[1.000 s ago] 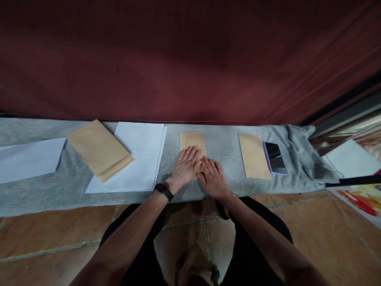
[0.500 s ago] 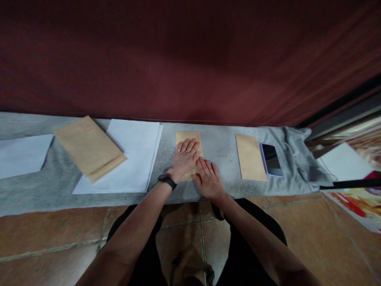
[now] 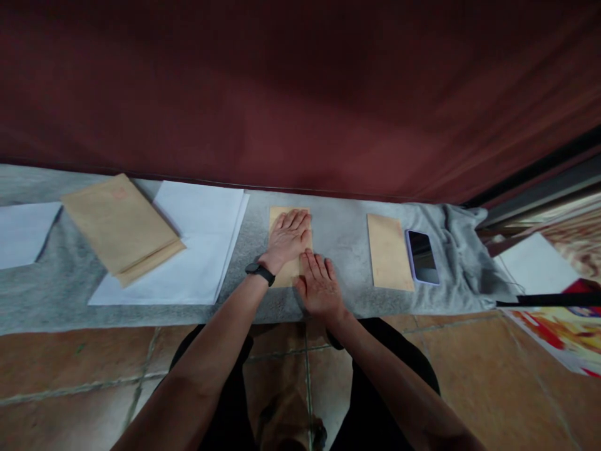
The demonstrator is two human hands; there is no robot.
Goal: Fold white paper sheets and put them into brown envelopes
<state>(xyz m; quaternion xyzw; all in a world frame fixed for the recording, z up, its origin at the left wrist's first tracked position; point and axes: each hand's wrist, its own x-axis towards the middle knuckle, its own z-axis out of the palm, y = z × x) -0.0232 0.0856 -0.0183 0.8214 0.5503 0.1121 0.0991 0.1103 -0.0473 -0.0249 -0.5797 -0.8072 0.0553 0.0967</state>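
A tan paper envelope (image 3: 284, 279) lies flat on the grey cloth in front of me, partly covered by my hands. My left hand (image 3: 288, 238), with a black band at the wrist, rests flat on its upper part, fingers outstretched. Lower down, my right hand (image 3: 322, 285) lies palm down across the envelope's right edge with its fingers extended. Neither hand grips anything. Off to the right is another tan envelope (image 3: 390, 254), flat on the cloth.
Left of my hands, a stack of tan envelopes (image 3: 119, 225) overlaps white paper sheets (image 3: 201, 250). Another white sheet (image 3: 25, 235) lies farther left. A phone (image 3: 422, 257) sits beside the right envelope. The grey cloth (image 3: 342, 232) covers a narrow surface against a dark red backing (image 3: 291, 138).
My left hand has shifted slightly up the envelope, still flat. My right hand stays at its right edge. The whole view has moved a little.
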